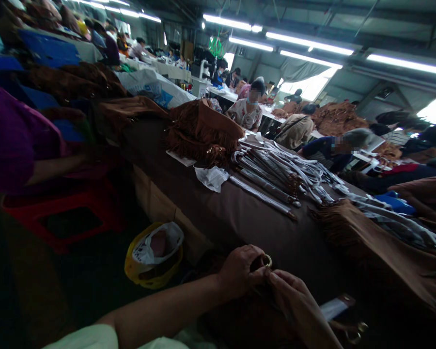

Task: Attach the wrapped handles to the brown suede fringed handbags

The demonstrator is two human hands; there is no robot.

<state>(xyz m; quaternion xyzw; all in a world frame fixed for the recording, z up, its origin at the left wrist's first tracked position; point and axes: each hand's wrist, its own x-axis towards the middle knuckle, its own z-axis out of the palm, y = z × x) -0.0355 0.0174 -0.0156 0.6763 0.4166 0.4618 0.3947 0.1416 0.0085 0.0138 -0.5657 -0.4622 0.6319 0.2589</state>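
Note:
My left hand point(241, 271) is closed around a dark brown piece with a gold-coloured metal ring point(268, 261) standing up beside its thumb. Against it, the fingers of my right hand point(290, 293) pinch together at the base of the ring, on something too small and dark to make out. Below both hands, dark brown material point(236, 317) lies across my lap, mostly in shadow. Close to my right wrist is a strap point(336, 307) in white wrapping with a brown end. A gold-coloured metal clasp point(358, 333) sits just under it.
Wrapped straps point(272, 169) lie heaped on the brown-covered table point(218, 218). Fringed brown bags point(207, 126) stand behind them, and another fringed brown piece point(381, 247) is at right. A yellow bin point(138, 278) and red stool point(58, 208) with a seated person point(18, 140) are left.

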